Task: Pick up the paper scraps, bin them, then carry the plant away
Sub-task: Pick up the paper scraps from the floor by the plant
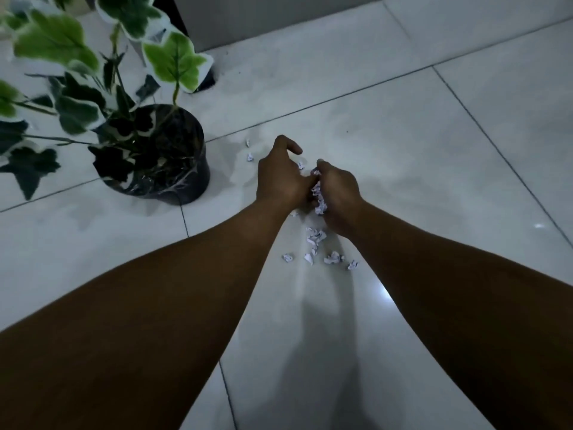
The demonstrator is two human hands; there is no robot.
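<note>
Head view, low over the pale glossy floor tiles (403, 135): reaching forward with both bare forearms, meeting near the middle of the frame. Left hand (279, 178): hovering knuckles-up just above the tiles, fingers curled loosely downward, index finger and thumb spread apart toward the far side; cannot tell whether anything is being held under the palm. Right hand (339, 193): lying just beside the left hand, thumb sides almost touching, fingers curling round a bunch of small crumpled white paper scraps (319, 198), gripping them against the palm. Showing between the two hands: the edge of that gripped bunch only.

Lying loose on the tiles, nearer the camera between the two wrists: a small cluster of further crumpled white scraps (316, 237), with several single pieces scattered just beyond it. Lying on the far side of the left hand: two more tiny pieces (250, 156), near the pot.

Standing upright on the tiles, to the left of the left hand and apart from it: a round black plastic pot (186, 169) holding a plant with green, white-edged ivy-shaped leaves (173, 60), stems spreading up and leftward out of frame. Crossing the floor: dark grout lines.
</note>
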